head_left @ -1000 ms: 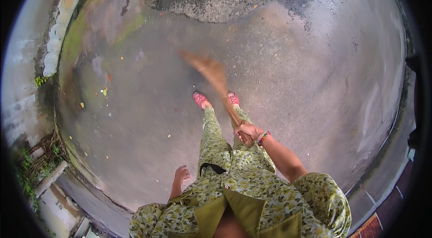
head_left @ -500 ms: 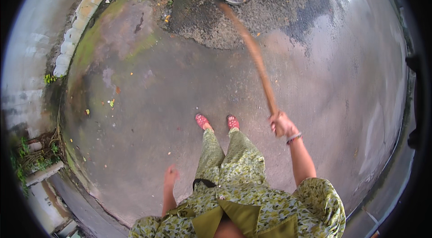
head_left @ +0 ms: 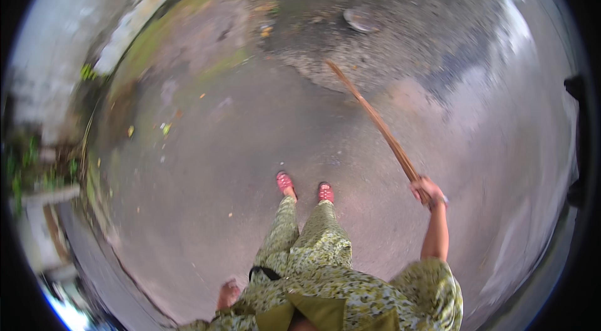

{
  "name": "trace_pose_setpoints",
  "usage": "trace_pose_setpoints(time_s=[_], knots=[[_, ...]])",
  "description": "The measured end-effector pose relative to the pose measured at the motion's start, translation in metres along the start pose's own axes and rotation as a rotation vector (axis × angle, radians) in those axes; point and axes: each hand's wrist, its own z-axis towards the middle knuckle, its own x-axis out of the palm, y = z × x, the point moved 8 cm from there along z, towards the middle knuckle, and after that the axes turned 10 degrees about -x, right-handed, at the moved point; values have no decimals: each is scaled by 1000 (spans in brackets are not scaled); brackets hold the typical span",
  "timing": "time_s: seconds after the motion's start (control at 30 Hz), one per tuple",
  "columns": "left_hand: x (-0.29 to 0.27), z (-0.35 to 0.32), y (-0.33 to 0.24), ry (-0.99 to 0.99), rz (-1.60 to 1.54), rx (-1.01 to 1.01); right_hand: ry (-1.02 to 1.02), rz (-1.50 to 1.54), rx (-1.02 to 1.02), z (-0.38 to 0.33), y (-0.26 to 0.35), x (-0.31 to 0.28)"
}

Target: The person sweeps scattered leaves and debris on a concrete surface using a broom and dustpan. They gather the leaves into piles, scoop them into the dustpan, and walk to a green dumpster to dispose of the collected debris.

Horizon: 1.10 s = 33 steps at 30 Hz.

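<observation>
My right hand (head_left: pixel 427 189) is closed around the near end of a long brown stick broom (head_left: pixel 382 126). The broom reaches forward and to the left, narrowing to a tip that lies near the edge of the rough gravelly patch. A bracelet sits on my right wrist. Low in the picture, beside my hip, is my left hand (head_left: pixel 230 293), blurred so that its fingers cannot be made out. Nothing shows in it.
Wet concrete ground (head_left: pixel 213 143) spreads around my red sandals (head_left: pixel 325 192). A round pale lid-like disc (head_left: pixel 361 20) lies on the gravel ahead. On the left run a pale kerb (head_left: pixel 141 18), a wall and some green plants (head_left: pixel 25 165). Small leaves are scattered about.
My right hand has moved right and nearer to me, drawing the broom's tip back from beside the round disc. My left hand has dropped lower, and the whole view has shifted.
</observation>
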Motion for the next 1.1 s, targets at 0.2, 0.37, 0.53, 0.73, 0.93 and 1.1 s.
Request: trace_pose_setpoints(time_s=[0.2,0.37,0.53,0.73,0.93,1.1], knots=[[141,-82,-118,-411,376,78,2,101,-142,-11,30,26],[134,-90,-93,-410,302,84,3,32,-245,73,96,84],[67,-74,-94,-374,375,139,26,296,-148,180,163,223],[-5,-20,-142,-125,87,173,304,-207,-74,182,143,556],[1,-121,-361,-326,-45,130,762,357,321,127,218,760],[-30,-114,-416,-452,-156,359,764,270,210,109,301,788]])
